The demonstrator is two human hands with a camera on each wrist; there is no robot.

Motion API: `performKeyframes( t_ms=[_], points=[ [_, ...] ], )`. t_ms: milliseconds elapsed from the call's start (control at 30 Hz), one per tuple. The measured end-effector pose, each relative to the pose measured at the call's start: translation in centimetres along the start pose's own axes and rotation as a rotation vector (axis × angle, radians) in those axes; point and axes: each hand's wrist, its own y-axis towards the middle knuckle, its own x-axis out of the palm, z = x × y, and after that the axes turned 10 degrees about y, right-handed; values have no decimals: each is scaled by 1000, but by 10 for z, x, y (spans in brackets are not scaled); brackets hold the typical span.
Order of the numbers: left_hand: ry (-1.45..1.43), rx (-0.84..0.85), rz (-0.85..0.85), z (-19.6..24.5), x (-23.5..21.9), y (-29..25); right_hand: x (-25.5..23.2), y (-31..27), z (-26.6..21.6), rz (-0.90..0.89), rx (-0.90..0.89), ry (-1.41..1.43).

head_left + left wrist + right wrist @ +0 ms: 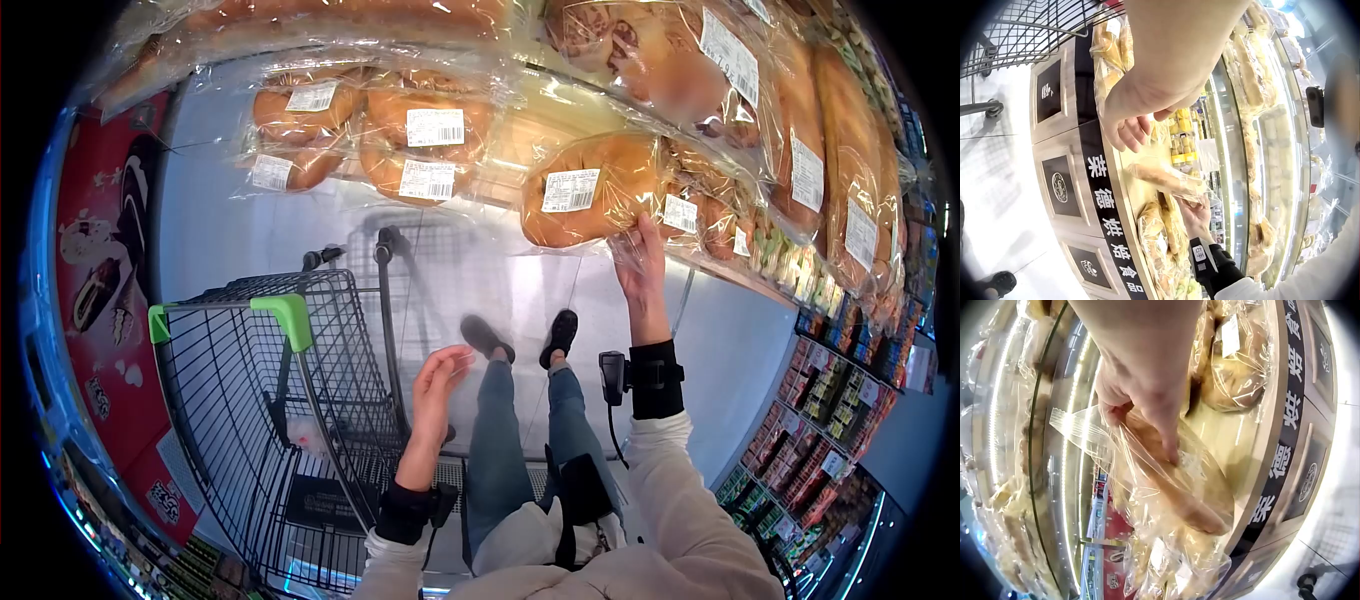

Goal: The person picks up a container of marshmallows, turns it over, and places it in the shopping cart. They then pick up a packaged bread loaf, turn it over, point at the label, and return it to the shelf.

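Note:
A round bagged bread with a white label is held by its right edge in the right hand. In the right wrist view that hand pinches the bread through clear wrap, thumb on one face, above the wooden shelf. The left wrist view shows the same bread edge-on, tilted over the shelf. Nothing is in the left hand, which hangs in the air beside the cart, its fingers loosely bent; in the left wrist view its fingers hang near the shelf front.
A wire shopping cart with green corners stands at the left. Bagged breads lie on the shelf at left, and more packed breads at right. Long loaves line the upper level. Packaged goods fill a rack at lower right.

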Motion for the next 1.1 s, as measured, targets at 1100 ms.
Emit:
performKeyframes(
  t_ms=[1100],
  points=[
    [-632,280,-210,18,27,-64,36,-160,-39,25,413,-103]
  ],
)
